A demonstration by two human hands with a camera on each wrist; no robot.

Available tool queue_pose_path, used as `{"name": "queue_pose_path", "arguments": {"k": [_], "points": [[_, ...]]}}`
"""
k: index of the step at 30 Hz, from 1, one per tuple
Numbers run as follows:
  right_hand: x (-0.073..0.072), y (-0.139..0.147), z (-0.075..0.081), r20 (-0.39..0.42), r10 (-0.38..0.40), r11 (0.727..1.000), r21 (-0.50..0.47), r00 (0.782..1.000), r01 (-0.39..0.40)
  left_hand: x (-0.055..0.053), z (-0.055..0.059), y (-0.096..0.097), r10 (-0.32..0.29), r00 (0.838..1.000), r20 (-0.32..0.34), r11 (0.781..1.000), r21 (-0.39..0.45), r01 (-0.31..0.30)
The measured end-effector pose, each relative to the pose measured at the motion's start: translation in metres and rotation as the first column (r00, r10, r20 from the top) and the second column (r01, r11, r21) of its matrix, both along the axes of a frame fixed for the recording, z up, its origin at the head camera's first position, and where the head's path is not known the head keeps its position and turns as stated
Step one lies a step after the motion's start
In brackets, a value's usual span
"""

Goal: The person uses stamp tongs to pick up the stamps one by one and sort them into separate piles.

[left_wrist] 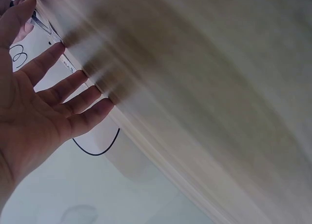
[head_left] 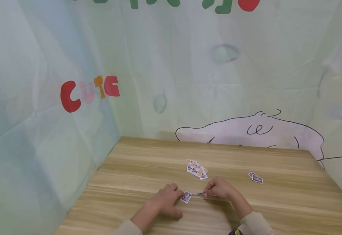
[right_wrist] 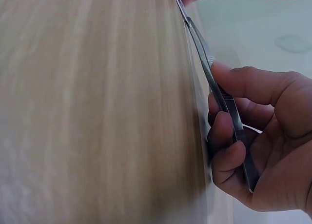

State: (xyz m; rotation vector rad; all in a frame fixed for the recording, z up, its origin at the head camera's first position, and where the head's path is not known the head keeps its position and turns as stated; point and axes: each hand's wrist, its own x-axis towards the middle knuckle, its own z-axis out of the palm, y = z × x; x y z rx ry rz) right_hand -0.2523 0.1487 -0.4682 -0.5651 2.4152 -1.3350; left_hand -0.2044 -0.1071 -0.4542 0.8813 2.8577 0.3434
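In the head view my right hand (head_left: 219, 188) grips a pair of metal tweezers (right_wrist: 214, 82), whose tips reach the right edge of a small picture card (head_left: 186, 197) on the table. The right wrist view shows thumb and fingers curled around the tweezers near the tabletop. From the other side, my left hand (head_left: 168, 199) has its index fingertip right at the card's left edge. Its fingers spread with their tips on the wood in the left wrist view, and the left hand (left_wrist: 44, 102) holds nothing in its palm.
Behind the hands lies an overlapping group of several cards (head_left: 196, 169). Two more cards (head_left: 257, 179) overlap each other farther right. The wooden table (head_left: 141, 163) meets a printed fabric backdrop (head_left: 188, 75) at its back and left edges.
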Motion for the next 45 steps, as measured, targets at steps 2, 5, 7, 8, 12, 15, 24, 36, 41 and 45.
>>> {"name": "queue_pose_path", "arguments": {"k": [2, 5, 7, 8, 12, 15, 24, 36, 41, 45], "points": [[0.000, -0.001, -0.001, -0.003, -0.002, 1.000, -0.001, 1.000, 0.002, 0.000, 0.000, 0.000, 0.000, 1.000, -0.003, 1.000, -0.001, 0.000], [0.000, -0.002, -0.001, -0.002, -0.012, 1.000, 0.002, 1.000, 0.012, 0.000, 0.000, 0.000, 0.000, 1.000, -0.006, 1.000, -0.003, 0.000], [0.000, -0.003, -0.001, 0.000, -0.018, 1.000, 0.003, 1.000, 0.018, 0.000, 0.000, 0.000, 0.003, 1.000, -0.004, 1.000, -0.002, -0.003], [0.000, -0.003, -0.001, 0.001, -0.018, 1.000, 0.002, 1.000, 0.018, 0.000, 0.000, 0.000, 0.005, 1.000, -0.002, 1.000, -0.001, -0.005], [0.000, -0.004, -0.002, 0.000, -0.017, 1.000, -0.008, 1.000, 0.017, 0.000, 0.000, -0.001, 0.010, 1.000, -0.001, 1.000, 0.003, -0.010], [0.001, -0.005, -0.001, -0.001, -0.021, 1.000, -0.009, 1.000, 0.021, 0.001, 0.000, -0.002, 0.011, 1.000, -0.001, 1.000, 0.009, -0.011], [0.011, -0.003, 0.000, -0.036, -0.011, 1.000, -0.028, 0.999, 0.010, 0.010, 0.007, 0.001, 0.014, 1.000, -0.022, 0.999, 0.035, -0.013], [0.024, 0.014, 0.008, 0.033, -0.074, 0.990, -0.116, 0.997, 0.077, 0.022, 0.019, 0.014, 0.007, 0.984, -0.178, 1.000, -0.011, -0.009], [0.024, 0.015, 0.010, 0.036, -0.076, 0.987, -0.138, 0.996, 0.080, 0.020, 0.021, 0.016, 0.010, 0.984, -0.178, 1.000, 0.006, -0.009], [0.024, 0.018, 0.014, 0.041, -0.081, 0.986, -0.140, 0.996, 0.086, 0.018, 0.023, 0.020, 0.008, 0.984, -0.176, 1.000, 0.007, -0.006]]}}
